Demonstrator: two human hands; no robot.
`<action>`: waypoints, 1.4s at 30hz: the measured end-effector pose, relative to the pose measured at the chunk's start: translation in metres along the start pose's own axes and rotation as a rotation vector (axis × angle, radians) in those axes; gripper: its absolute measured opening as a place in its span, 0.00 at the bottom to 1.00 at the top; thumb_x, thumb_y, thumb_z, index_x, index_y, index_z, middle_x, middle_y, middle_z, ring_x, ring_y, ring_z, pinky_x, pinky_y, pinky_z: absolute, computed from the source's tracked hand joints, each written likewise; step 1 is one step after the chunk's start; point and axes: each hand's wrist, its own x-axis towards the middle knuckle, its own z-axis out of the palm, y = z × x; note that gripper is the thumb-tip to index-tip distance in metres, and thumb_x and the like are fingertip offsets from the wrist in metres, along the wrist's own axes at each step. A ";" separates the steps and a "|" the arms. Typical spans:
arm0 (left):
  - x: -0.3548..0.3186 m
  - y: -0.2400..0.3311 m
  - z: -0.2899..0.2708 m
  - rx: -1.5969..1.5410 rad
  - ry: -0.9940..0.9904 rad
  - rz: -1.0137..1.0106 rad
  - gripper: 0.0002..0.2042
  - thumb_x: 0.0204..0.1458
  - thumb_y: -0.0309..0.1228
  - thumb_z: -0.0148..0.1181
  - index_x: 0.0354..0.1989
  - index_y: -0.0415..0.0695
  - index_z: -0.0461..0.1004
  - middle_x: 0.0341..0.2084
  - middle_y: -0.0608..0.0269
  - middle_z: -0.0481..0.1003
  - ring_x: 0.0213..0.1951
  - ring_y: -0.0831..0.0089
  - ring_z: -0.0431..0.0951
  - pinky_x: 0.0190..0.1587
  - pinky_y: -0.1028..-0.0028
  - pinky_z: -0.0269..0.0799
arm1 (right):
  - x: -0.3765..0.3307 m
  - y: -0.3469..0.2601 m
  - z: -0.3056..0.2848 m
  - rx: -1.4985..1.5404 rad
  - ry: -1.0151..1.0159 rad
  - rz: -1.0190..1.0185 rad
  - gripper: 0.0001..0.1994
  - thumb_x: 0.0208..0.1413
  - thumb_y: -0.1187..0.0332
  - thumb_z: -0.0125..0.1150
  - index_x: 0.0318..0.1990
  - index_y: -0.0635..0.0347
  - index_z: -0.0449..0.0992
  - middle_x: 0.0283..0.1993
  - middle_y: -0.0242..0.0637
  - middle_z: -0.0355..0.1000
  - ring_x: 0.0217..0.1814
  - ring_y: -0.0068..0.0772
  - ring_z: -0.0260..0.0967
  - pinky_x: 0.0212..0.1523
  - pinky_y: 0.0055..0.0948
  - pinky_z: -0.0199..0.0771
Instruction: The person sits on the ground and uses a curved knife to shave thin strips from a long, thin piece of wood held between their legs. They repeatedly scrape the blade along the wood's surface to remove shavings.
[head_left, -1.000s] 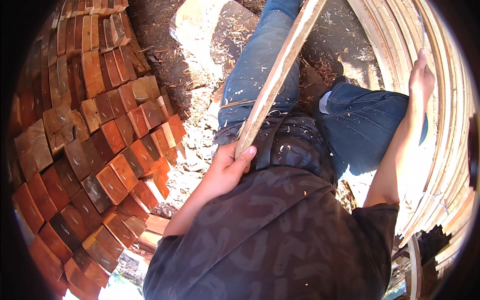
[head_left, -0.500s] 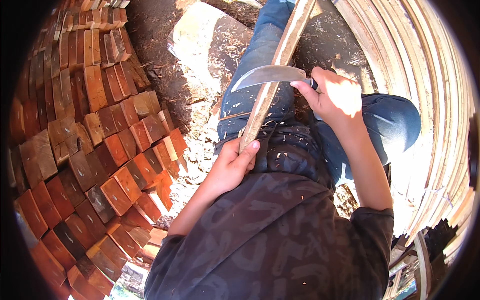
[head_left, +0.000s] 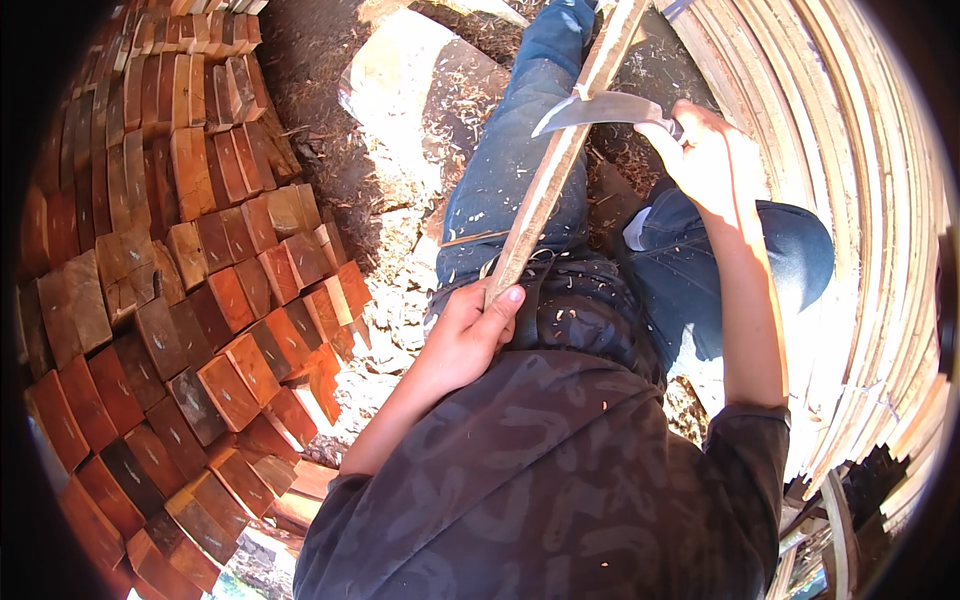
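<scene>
A long, narrow wooden strip slants from my lap up past the top edge, lying along my outstretched left leg. My left hand is closed around its near end, thumb on top. My right hand grips the handle of a curved knife, mostly hidden inside the fist. The broad blade lies across the strip, its tip pointing left. A pale curl of wood stands at the blade on the strip. Small shavings are scattered over my jeans and lap.
Stacked reddish-brown wood blocks form a wall on the left. Long pale wooden slats are piled on the right, close to my right arm. A flat slab rests on the dirt ground ahead, among shavings.
My right hand has pushed the knife farther up the strip, away from me and slightly right. A wood curl has appeared at the blade. My left hand has barely moved.
</scene>
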 end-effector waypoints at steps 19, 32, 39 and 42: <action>0.003 0.003 -0.015 0.114 0.024 -0.078 0.19 0.61 0.42 0.45 0.23 0.41 0.64 0.14 0.70 0.64 0.17 0.83 0.61 0.20 0.79 0.58 | -0.021 -0.026 -0.006 0.140 -0.142 0.028 0.21 0.51 0.49 0.59 0.22 0.58 0.68 0.16 0.41 0.67 0.18 0.43 0.69 0.19 0.36 0.68; 0.001 -0.002 0.008 0.116 0.076 -0.034 0.16 0.62 0.39 0.46 0.24 0.42 0.62 0.14 0.71 0.61 0.16 0.85 0.58 0.18 0.80 0.54 | -0.025 -0.039 -0.006 0.099 -0.075 -0.142 0.23 0.52 0.46 0.56 0.19 0.56 0.67 0.13 0.39 0.67 0.15 0.38 0.70 0.17 0.32 0.71; -0.007 -0.006 -0.004 0.145 0.075 -0.016 0.17 0.62 0.40 0.45 0.22 0.44 0.60 0.12 0.73 0.57 0.15 0.85 0.54 0.17 0.80 0.49 | -0.001 0.053 -0.019 -0.016 -0.040 0.381 0.26 0.57 0.45 0.47 0.25 0.61 0.74 0.18 0.47 0.71 0.24 0.46 0.75 0.25 0.39 0.75; -0.004 0.005 -0.012 0.107 0.040 -0.018 0.18 0.62 0.40 0.44 0.21 0.45 0.60 0.12 0.73 0.57 0.13 0.84 0.54 0.16 0.80 0.49 | -0.009 0.016 -0.013 0.223 -0.127 0.468 0.24 0.58 0.49 0.48 0.27 0.63 0.73 0.18 0.49 0.71 0.25 0.49 0.75 0.28 0.41 0.76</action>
